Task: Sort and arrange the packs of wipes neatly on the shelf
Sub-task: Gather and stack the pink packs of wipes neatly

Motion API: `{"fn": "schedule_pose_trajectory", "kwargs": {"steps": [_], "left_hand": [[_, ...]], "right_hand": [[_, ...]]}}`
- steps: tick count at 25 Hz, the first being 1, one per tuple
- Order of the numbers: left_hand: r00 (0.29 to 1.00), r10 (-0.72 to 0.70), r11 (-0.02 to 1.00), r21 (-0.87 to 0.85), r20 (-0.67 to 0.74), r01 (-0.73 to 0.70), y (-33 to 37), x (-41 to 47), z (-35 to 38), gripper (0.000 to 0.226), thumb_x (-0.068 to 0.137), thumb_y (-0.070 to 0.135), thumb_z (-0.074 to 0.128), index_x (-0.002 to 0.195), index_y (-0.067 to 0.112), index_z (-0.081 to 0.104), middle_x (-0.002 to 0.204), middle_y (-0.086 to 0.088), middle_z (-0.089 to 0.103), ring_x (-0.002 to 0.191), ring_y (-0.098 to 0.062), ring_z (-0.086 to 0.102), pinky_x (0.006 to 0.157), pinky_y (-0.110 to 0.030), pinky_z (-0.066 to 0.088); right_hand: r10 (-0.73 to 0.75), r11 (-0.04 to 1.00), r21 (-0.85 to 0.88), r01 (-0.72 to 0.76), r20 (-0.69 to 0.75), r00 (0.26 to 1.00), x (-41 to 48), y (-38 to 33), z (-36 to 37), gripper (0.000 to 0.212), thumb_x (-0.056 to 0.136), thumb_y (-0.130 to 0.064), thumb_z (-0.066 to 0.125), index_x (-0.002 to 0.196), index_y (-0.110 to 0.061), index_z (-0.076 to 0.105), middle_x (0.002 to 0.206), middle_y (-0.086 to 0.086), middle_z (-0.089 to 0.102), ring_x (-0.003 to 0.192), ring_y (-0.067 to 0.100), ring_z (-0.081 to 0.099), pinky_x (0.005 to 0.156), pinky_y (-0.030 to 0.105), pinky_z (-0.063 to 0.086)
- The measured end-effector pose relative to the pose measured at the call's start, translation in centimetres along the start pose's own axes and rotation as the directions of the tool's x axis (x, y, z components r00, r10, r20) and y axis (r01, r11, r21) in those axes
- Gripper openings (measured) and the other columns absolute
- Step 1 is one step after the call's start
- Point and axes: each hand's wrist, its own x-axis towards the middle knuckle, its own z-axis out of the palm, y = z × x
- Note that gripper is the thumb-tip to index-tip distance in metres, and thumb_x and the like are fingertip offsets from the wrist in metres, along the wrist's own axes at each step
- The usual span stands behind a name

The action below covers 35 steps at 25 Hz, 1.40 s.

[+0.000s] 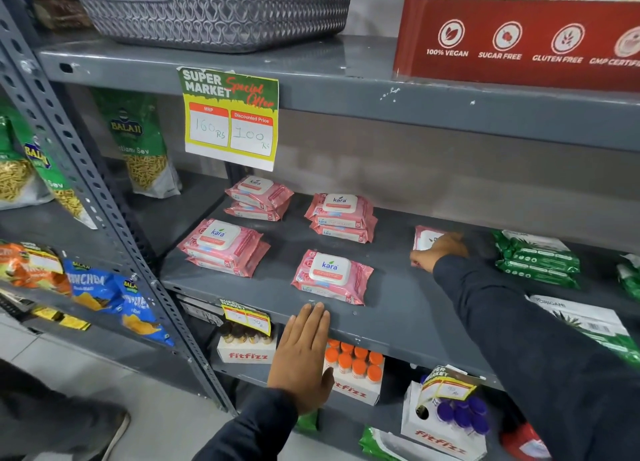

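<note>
Pink Kara wipes packs lie on the grey shelf (398,298) in small stacks: back left (258,197), back middle (341,216), front left (223,246) and a front middle stack (332,275). My right hand (438,251) reaches in at the right and closes on another pink pack (424,237), mostly hidden by the fingers. My left hand (304,353) rests flat with fingers together, its fingertips on the shelf's front edge just below the front middle stack; it holds nothing. Green wipes packs (535,258) are stacked to the right of my right hand.
A price sign (230,118) hangs from the shelf above. A grey basket (214,9) and a red display box (519,41) sit on top. Fitfizz bottle boxes (356,370) fill the shelf below. Snack bags (138,142) stand at the left.
</note>
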Motion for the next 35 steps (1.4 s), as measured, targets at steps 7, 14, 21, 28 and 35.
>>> {"fn": "schedule_pose_trajectory", "kwargs": {"steps": [7, 14, 21, 28, 35], "left_hand": [[1.0, -0.015, 1.0, 0.0, -0.006, 0.015, 0.1, 0.0, 0.3, 0.089, 0.073, 0.04, 0.056, 0.147, 0.011, 0.016, 0.157, -0.008, 0.022, 0.144, -0.029, 0.013, 0.114, -0.051, 0.013], [1.0, -0.001, 1.0, -0.016, -0.01, 0.001, 0.0, -0.1, 0.4, 0.091, 0.069, 0.039, 0.057, 0.147, 0.009, 0.02, 0.156, -0.008, 0.024, 0.144, -0.03, 0.017, 0.117, -0.048, 0.014], [1.0, -0.024, 1.0, 0.006, 0.017, 0.024, 0.1, 0.1, 0.0, 0.093, 0.074, 0.039, 0.053, 0.149, 0.015, 0.003, 0.159, -0.003, 0.004, 0.146, -0.025, -0.003, 0.115, -0.042, -0.005], [1.0, -0.027, 1.0, 0.007, 0.008, 0.027, 0.3, 0.0, -0.2, 0.091, 0.075, 0.04, 0.051, 0.149, 0.013, 0.005, 0.16, -0.004, 0.004, 0.144, -0.023, -0.009, 0.114, -0.042, -0.009], [0.999, -0.035, 0.999, -0.007, 0.02, 0.035, 0.5, 0.1, -0.3, 0.094, 0.076, 0.043, 0.048, 0.149, 0.015, -0.003, 0.158, -0.001, -0.007, 0.141, -0.019, -0.023, 0.113, -0.037, -0.014]], "right_hand": [[-0.486, 0.788, 0.343, 0.511, -0.16, 0.859, -3.5, -2.0, -1.3, 0.103, 0.061, -0.022, 0.08, 0.145, -0.016, 0.021, 0.121, 0.003, 0.057, 0.102, 0.023, 0.06, 0.081, 0.027, 0.045], [-0.8, 0.573, 0.24, 0.784, 0.371, 0.471, -9.3, -5.5, 1.5, 0.11, 0.061, -0.02, 0.083, 0.148, -0.023, 0.016, 0.137, 0.001, 0.051, 0.117, 0.018, 0.054, 0.094, 0.028, 0.045], [-0.767, 0.566, 0.196, 0.801, 0.483, 0.423, -9.6, -6.9, 2.4, 0.104, 0.066, -0.014, 0.076, 0.149, -0.025, 0.014, 0.139, -0.004, 0.051, 0.111, 0.017, 0.055, 0.095, 0.034, 0.048], [-0.747, 0.602, 0.166, 0.781, 0.463, 0.477, -9.7, -6.2, 1.8, 0.104, 0.063, -0.032, 0.082, 0.145, -0.031, 0.017, 0.127, -0.006, 0.056, 0.11, 0.017, 0.057, 0.088, 0.027, 0.048], [-0.709, 0.568, -0.26, 0.781, 0.326, 0.625, -10.9, -5.4, 0.7, 0.111, 0.051, -0.091, 0.048, 0.142, -0.034, 0.018, 0.141, 0.001, 0.05, 0.121, 0.029, 0.053, 0.102, 0.049, 0.039]]}}
